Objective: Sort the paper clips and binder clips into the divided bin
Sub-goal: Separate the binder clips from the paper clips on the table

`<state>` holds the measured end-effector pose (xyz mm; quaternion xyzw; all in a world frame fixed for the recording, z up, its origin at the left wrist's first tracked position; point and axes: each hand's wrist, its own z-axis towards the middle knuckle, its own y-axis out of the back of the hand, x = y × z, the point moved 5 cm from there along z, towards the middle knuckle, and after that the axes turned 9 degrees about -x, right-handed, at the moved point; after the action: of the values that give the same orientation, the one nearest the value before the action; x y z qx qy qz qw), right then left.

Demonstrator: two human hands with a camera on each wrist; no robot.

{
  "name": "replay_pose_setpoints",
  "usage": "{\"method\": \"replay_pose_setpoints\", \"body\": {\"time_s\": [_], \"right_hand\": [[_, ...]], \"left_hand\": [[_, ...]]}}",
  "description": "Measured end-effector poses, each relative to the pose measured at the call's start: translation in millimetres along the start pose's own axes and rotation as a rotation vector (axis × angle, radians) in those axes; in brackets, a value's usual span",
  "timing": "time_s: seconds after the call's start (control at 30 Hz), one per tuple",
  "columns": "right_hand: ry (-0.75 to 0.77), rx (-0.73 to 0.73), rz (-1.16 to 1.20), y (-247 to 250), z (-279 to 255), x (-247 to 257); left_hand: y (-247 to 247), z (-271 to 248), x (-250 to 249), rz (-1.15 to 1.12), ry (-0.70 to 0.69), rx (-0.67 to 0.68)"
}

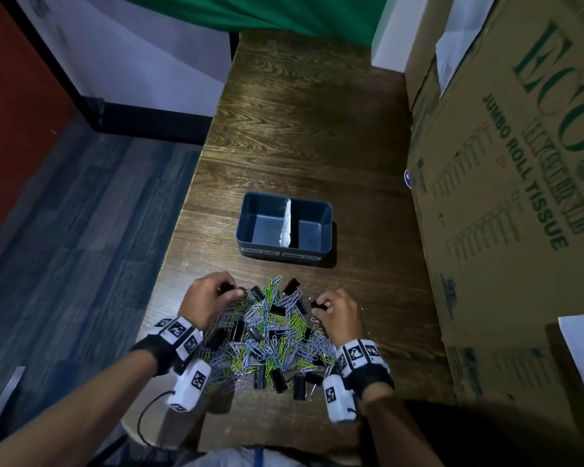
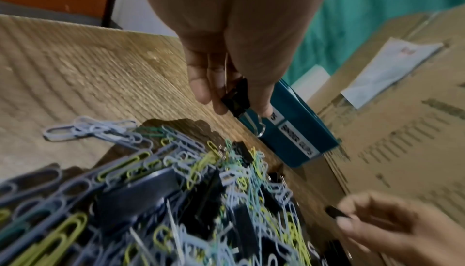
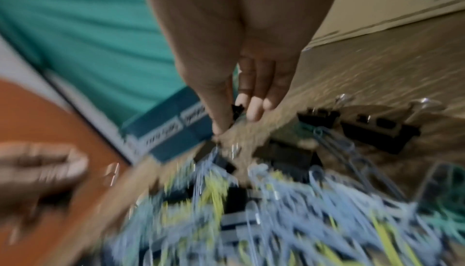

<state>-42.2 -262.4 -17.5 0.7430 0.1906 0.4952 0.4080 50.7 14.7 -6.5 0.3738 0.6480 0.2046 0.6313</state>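
Both hands are up at the far edge of the pile [image 1: 267,335], the left hand [image 1: 207,298] pinching a black binder clip [image 2: 236,99] by its body and the right hand [image 1: 338,314] closed on another small black clip [image 3: 237,109], while the bin [image 1: 285,227] sits just beyond with both halves bare. The risk looks real: paper clips are tangled through everything, so a stray one could ride along into the wrong half, or a pinched clip could spring loose short of the rim. All this on a dark wood-grain table [image 1: 300,136], a big cardboard box [image 1: 506,183] hard on the right, green cloth [image 1: 304,11] behind.
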Motion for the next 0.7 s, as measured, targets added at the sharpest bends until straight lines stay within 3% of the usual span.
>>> {"method": "replay_pose_setpoints", "body": {"time_s": [0.17, 0.3, 0.37, 0.5, 0.6, 0.7], "right_hand": [[-0.129, -0.201, 0.100, 41, 9, -24], [-0.263, -0.269, 0.018, 58, 7, -63], [-0.290, -0.247, -0.018, 56, 3, -80], [-0.297, -0.191, -0.079, 49, -4, -102], [-0.226, -0.203, -0.186, 45, -7, -99], [-0.081, -0.142, -0.242, 33, -6, -80]], "left_hand": [[24, 19, 41, 0.039, 0.234, -0.068], [20, 20, 67, 0.078, 0.290, 0.020], [19, 16, 63, 0.176, 0.218, 0.052], [7, 8, 36, 0.480, -0.056, 0.034], [-19, 4, 7, 0.472, -0.192, 0.105], [-47, 1, -17, 0.434, -0.215, 0.241]]}}
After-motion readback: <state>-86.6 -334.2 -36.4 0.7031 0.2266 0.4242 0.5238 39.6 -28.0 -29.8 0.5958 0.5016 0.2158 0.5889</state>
